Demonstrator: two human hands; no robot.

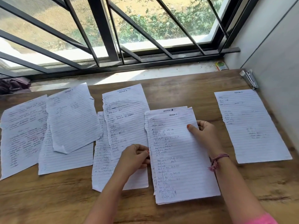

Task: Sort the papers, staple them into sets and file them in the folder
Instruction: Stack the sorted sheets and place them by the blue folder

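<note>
Fingers (192,127) of both hands pinch the stack (182,159) by its side edges mid-table, so uneven squaring could leave sheets misaligned for stapling.

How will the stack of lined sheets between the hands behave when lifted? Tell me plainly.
The stack will probably sag, since it is thin loose paper. Its sheets sit slightly offset at the top and bottom edges with no staple visible, so they may slide apart unless the left hand and right hand pinch firmly. The torn left edge looks fragile.
</note>
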